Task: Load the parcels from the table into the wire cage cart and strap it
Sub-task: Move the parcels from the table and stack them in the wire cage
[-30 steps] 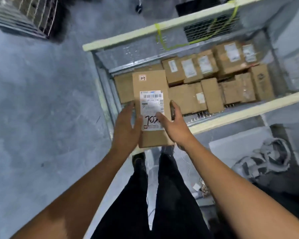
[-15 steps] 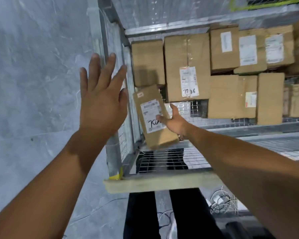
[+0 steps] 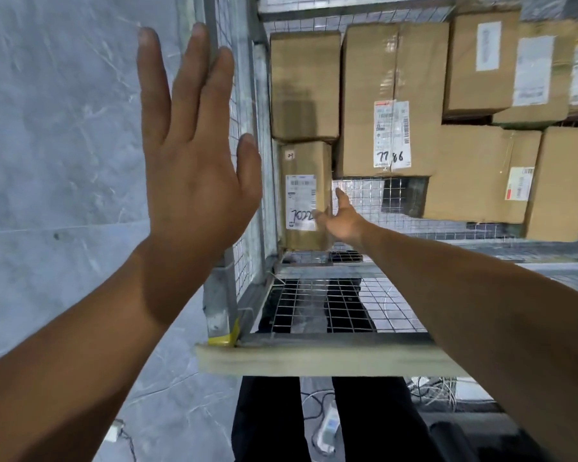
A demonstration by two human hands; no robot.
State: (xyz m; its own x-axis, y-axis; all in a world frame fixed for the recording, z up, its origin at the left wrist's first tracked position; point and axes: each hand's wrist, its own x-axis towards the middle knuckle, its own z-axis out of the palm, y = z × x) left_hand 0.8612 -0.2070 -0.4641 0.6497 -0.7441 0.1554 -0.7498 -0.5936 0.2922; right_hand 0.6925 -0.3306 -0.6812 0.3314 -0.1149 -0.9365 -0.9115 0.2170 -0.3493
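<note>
Head view is looking down over a grey concrete floor (image 3: 64, 161) on the left and into the wire cage cart (image 3: 314, 358), whose mesh bottom is carrying rows of brown parcels (image 3: 391, 78). One labelled parcel (image 3: 309, 161) is lying flat in the cart's near-left corner, just beside the side mesh and butting against another box. Outside the cage the left hand (image 3: 194, 155) is hovering flat, fingers straight, holding nothing. Inside, the right hand (image 3: 342, 221) is reaching in, fingers loosely extended and touching that parcel's right edge
</note>
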